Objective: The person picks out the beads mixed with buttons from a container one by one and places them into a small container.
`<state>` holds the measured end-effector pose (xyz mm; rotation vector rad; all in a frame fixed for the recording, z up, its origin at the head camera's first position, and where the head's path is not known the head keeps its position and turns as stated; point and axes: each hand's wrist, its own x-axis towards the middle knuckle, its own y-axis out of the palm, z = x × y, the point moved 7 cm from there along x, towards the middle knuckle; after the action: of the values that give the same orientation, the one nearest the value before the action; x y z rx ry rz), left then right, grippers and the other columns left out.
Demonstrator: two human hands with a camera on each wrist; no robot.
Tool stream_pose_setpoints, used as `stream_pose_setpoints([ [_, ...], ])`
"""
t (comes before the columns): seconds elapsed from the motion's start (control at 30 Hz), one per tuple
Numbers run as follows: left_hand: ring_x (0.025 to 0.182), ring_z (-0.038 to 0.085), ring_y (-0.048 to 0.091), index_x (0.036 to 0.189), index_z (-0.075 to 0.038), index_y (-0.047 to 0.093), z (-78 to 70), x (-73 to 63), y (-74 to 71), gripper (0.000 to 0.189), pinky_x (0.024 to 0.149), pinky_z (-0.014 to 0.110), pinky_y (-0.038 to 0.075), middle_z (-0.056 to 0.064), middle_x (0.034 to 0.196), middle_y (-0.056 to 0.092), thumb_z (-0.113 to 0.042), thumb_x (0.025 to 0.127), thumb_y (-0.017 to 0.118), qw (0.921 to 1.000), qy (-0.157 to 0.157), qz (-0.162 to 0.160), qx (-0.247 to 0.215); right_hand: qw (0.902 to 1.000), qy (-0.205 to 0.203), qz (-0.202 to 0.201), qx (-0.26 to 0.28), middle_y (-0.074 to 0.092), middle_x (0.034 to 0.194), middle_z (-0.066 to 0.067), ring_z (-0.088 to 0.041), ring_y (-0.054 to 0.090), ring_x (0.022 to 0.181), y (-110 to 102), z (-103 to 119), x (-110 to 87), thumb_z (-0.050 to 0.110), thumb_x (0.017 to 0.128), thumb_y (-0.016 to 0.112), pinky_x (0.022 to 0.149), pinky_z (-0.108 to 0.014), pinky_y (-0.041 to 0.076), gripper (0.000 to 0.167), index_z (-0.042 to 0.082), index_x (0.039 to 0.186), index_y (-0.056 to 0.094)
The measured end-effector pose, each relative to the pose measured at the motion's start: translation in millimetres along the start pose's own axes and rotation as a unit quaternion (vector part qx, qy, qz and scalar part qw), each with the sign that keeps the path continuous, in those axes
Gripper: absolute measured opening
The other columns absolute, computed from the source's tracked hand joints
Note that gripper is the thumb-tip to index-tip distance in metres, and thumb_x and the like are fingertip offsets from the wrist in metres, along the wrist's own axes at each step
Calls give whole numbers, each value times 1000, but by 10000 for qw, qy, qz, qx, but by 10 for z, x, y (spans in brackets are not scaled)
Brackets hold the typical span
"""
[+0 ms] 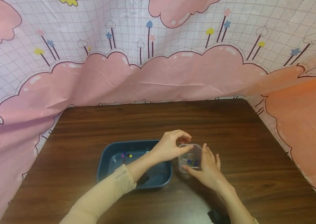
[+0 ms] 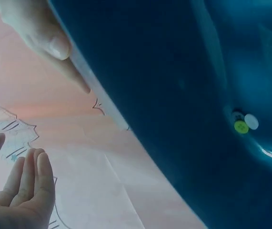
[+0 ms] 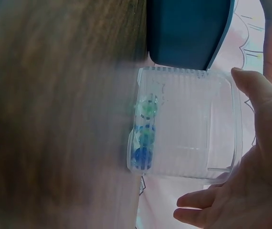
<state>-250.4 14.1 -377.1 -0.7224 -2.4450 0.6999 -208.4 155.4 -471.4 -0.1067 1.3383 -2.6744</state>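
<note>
A small clear plastic box (image 1: 183, 171) stands on the table with several blue and green glass beads or marbles (image 1: 192, 162) at its bottom. My right hand (image 1: 209, 169) spreads around the box's right side. In the right wrist view its thumb (image 3: 252, 83) lies by the rim and the fingers point past the lower side. Over the box's far left corner is my left hand (image 1: 169, 146), its thumb above the rim and its fingers loosely bent. In the left wrist view that hand's palm side shows, with nothing between thumb and fingers (image 2: 31, 181).
Left of the box sits a dark blue tray (image 1: 102, 165), under my left forearm. Small coloured buttons lie in it, among them a yellow button (image 1: 131, 156). A black object (image 1: 143, 179) shows below that forearm, another by the right one. Behind the wooden table (image 1: 158, 119) hangs a patterned pink cloth (image 1: 174, 74).
</note>
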Motion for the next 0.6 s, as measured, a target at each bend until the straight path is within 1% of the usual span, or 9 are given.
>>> stream_pose_setpoints([
  [0.17,101,24,67,115,-2,65,2,-51,-110,31,87,29,56,10,111,68,-19,90,71,9993,-260,-72,255,9999,13,-60,-147,10,156,-34,-51,7,143,-28,-7,28,67,81,65,109,-72,-5,124,-13,150,0],
  [0.27,102,23,66,116,-3,66,-8,-99,-186,32,88,28,55,9,113,68,-22,91,70,9981,-425,-136,413,9998,22,-86,-195,11,156,-34,-51,8,143,-45,-7,37,67,81,65,109,-72,-4,124,-13,150,1],
  [0.4,105,24,65,118,-2,65,-43,-156,-278,35,89,33,56,10,115,67,-24,92,69,9968,-519,-206,567,9997,26,-98,-209,11,156,-34,-50,7,144,-59,-10,42,66,81,66,109,-72,-7,123,-13,150,3],
  [0.5,108,25,64,120,0,64,-66,-188,-327,38,90,36,55,11,117,66,-25,93,67,9950,-569,-190,801,9997,18,-107,-235,10,156,-34,-50,6,144,-64,-11,47,66,80,66,109,-72,-8,122,-12,150,4],
  [0.6,113,27,62,125,1,61,-86,-227,-353,43,93,39,54,13,121,65,-27,94,66,9902,-692,-89,1207,9994,-31,-146,-302,10,157,-33,-50,6,144,-71,-11,49,67,80,66,109,-71,-8,122,-11,151,4],
])
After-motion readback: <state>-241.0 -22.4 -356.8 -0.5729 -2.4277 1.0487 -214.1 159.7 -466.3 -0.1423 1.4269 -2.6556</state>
